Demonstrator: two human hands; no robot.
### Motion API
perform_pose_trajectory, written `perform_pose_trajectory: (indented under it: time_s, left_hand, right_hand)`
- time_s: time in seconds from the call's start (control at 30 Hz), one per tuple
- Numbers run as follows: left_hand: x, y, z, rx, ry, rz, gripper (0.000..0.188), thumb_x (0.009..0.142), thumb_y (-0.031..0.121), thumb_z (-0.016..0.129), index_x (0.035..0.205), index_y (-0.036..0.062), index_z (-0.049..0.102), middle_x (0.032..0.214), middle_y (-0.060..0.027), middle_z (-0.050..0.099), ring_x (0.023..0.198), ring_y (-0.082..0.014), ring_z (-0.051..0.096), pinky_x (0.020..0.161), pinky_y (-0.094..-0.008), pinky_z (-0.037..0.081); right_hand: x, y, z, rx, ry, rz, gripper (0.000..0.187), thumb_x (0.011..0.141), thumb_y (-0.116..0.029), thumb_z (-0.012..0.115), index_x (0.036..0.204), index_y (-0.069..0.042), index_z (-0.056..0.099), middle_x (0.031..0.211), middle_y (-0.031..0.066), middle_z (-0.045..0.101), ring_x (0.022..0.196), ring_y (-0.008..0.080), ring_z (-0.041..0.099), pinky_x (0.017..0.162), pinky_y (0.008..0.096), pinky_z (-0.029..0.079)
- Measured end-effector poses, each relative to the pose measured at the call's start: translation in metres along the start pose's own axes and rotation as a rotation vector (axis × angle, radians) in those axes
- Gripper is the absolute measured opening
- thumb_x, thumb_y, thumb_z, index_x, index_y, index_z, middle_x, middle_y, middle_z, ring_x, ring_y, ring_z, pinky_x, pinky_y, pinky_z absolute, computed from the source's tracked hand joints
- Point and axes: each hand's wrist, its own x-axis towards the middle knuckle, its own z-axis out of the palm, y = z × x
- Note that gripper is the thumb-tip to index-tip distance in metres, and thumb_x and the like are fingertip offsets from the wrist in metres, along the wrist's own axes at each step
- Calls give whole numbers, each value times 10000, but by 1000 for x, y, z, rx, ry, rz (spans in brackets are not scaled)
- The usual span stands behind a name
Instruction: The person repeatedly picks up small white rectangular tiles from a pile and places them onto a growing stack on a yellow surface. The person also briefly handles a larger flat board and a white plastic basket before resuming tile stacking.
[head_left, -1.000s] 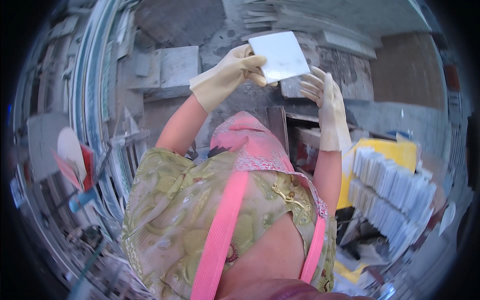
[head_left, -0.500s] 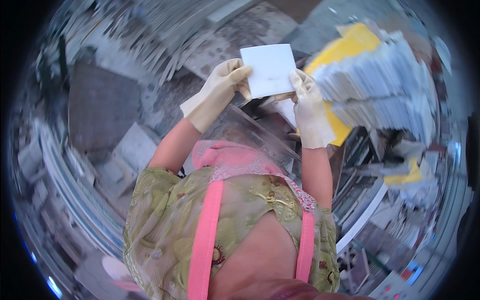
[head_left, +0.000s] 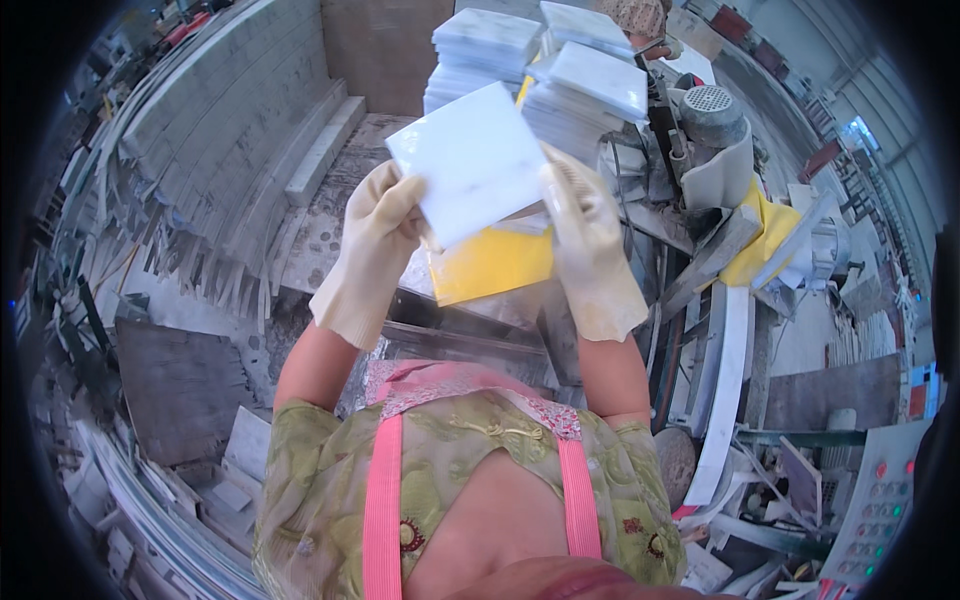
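Observation:
Both my hands wear pale rubber gloves and hold one square white tile [head_left: 470, 160] up in front of me, tilted. My left hand [head_left: 375, 235] grips its left lower edge. My right hand [head_left: 585, 235] grips its right edge. Just beyond the tile stand stacks of similar white tiles [head_left: 545, 65] on a yellow surface [head_left: 490, 265].
A grey machine with a motor [head_left: 715, 140] stands right of the stacks. A control panel with coloured buttons [head_left: 875, 500] is at the lower right. Long stone slabs and strips [head_left: 220, 130] lie stacked at the left. Broken offcuts [head_left: 215, 470] litter the floor at lower left.
My view has swung so the tile stacks now sit directly behind the held tile. Both hands keep hold of the tile, which now appears more tilted.

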Motion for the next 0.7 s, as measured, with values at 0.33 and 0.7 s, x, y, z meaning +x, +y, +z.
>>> perform_pose_trajectory:
  time_s: [0.33, 0.7]
  left_hand:
    - [29, -46, 76, 42, 48, -57, 271, 1003, 192, 602, 1077, -65, 557, 905, -132, 695, 689, -145, 689, 573, -229, 571]
    - [28, -66, 62, -385, 64, -28, 203, 1012, 163, 570, 1144, 9, 580, 1047, -55, 673, 869, -127, 659, 694, -268, 517]
  right_hand:
    - [-1, -5, -91, 107, 118, 143, 327, 1053, -264, 559, 1101, 40, 671, 879, 119, 736, 667, 164, 709, 668, 283, 587]
    - [14, -1, -52, -277, 44, -241, 906, 759, -223, 870, 1478, 69, 402, 1313, 194, 613, 1176, 273, 634, 970, 375, 525]
